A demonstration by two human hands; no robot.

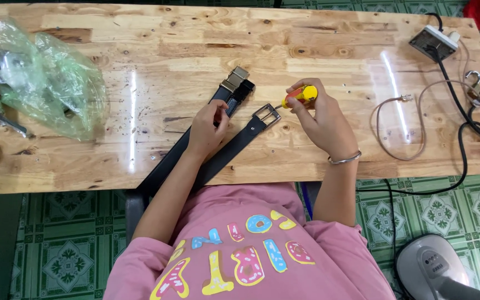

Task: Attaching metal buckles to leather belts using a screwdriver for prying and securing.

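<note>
left hand [206,130] pinches the black belt [234,145]; right hand [319,114] grips a yellow screwdriver [301,95] beside its buckle [266,114].

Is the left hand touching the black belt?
Touching. The head view shows the left hand resting on the black belt, its fingers pressing the strap near the silver buckle.

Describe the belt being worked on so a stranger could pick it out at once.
On the wooden table, look between the two hands near the front edge. Two black belts lie side by side; it is the right-hand belt, touched by the yellow-handled screwdriver. Its silver buckle sets it apart from the brass-buckled neighbour.
</note>
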